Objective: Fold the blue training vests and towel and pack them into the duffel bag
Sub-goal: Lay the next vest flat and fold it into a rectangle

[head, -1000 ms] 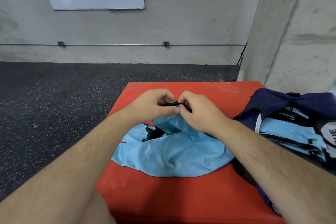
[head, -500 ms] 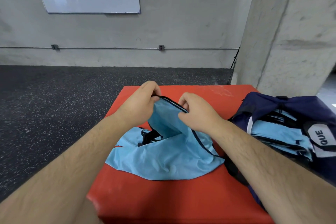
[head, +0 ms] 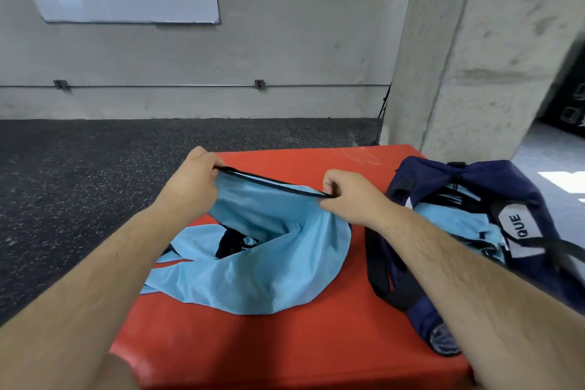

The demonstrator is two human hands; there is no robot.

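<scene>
On the left, left hand point(head: 193, 187) pinches the black-trimmed edge of the blue vest point(head: 259, 269); right hand point(head: 345, 196) pinches the same edge further right. A second ago both hands were bunched together mid-edge, now they're apart and the hem runs taut between them. Rest of it sags crumpled on the red mat point(head: 285, 351). Looks like squaring up for a first fold, none made yet. Far right: duffel bag point(head: 443, 180) open, light blue fabric point(head: 449, 218) already inside.
</scene>
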